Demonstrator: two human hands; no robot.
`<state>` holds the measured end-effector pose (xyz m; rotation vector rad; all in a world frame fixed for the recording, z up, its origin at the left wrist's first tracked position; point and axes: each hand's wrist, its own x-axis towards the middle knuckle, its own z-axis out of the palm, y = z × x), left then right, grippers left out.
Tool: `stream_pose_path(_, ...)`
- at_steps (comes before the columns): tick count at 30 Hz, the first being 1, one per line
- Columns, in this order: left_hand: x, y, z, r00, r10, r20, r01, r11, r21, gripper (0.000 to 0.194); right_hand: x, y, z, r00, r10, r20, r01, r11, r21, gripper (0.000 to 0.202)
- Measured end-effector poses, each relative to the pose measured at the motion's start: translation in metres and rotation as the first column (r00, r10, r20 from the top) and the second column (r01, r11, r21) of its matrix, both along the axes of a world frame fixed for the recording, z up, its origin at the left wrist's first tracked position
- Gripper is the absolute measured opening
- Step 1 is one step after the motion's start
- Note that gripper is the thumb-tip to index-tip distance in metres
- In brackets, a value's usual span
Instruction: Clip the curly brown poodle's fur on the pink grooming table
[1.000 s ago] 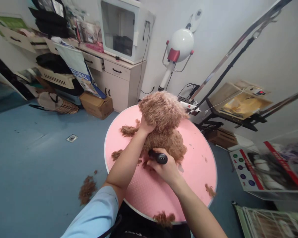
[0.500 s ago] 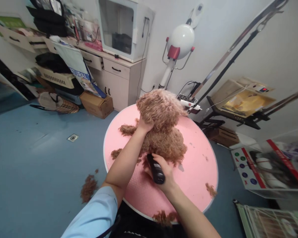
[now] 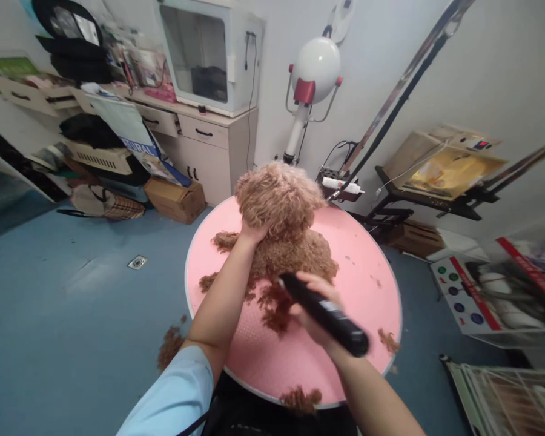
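A curly brown dog (image 3: 295, 251) is on the round pink grooming table (image 3: 367, 272), its fluffy head toward the far rim. My left hand (image 3: 254, 231) is at the near left side of its head, under the chin; the fingers are buried in fur, closed on it as far as I can see. My right hand (image 3: 320, 303) grips black hair clippers (image 3: 324, 315), slightly blurred, their tip close to the dog's rear. Just left of the clippers lies a clump of cut fur (image 3: 276, 309) on the table.
More cut fur (image 3: 301, 398) lies at the table's near edge, and some (image 3: 170, 346) is on the blue floor. A white dryer (image 3: 315, 69) on a stand rises behind the table. Cabinets (image 3: 204, 145) stand back left; a metal arm (image 3: 399, 91) slants at right.
The clippers have tilted and swung to the right, lifting from the dog's rear and uncovering a fur clump. My left hand stays at the dog's head. The whole view has shifted slightly.
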<state>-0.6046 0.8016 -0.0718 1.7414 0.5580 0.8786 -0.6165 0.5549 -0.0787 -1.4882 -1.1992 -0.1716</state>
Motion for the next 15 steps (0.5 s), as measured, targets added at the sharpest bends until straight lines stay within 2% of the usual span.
stream_pose_path(1, 0.000, 0.000, -0.001, 1.000, -0.001, 0.001, 0.001, 1.000, 0.000, 0.053, 0.008, 0.000, 0.015, 0.998, -0.053, -0.021, 0.055, 0.995, 0.089, 0.044)
stream_pose_path(2, -0.001, 0.000, -0.001, 1.000, -0.002, 0.003, 0.002, 1.000, 0.001, 0.053, 0.016, 0.001, 0.028, 0.995, -0.094, -0.028, 0.096, 0.990, 0.106, 0.041)
stream_pose_path(4, -0.002, 0.001, 0.001, 1.000, 0.000, 0.009, 0.000, 1.000, 0.007, 0.053, 0.028, 0.006, 0.041, 0.992, -0.110, -0.054, 0.107, 0.993, -0.057, 0.029)
stream_pose_path(6, -0.003, 0.002, 0.004, 1.000, 0.004, 0.020, -0.005, 1.000, 0.014, 0.054, 0.031, 0.009, 0.034, 0.992, -0.107, -0.070, 0.092, 0.977, -0.195, 0.026)
stream_pose_path(10, -0.004, 0.005, 0.009, 0.998, 0.041, 0.047, -0.044, 0.997, 0.063, 0.055, 0.015, -0.001, -0.010, 0.999, -0.043, 0.019, 0.046, 0.946, -0.319, 0.036)
stream_pose_path(12, -0.003, 0.006, 0.009, 0.998, 0.041, 0.044, -0.044, 0.997, 0.064, 0.053, 0.007, -0.009, -0.020, 0.999, -0.005, 0.049, 0.017, 0.968, -0.250, 0.037)
stream_pose_path(15, -0.002, 0.008, 0.005, 1.000, 0.024, 0.004, -0.024, 0.999, 0.028, 0.051, 0.005, -0.012, -0.016, 0.996, -0.086, 0.038, 0.084, 0.995, 0.046, 0.041)
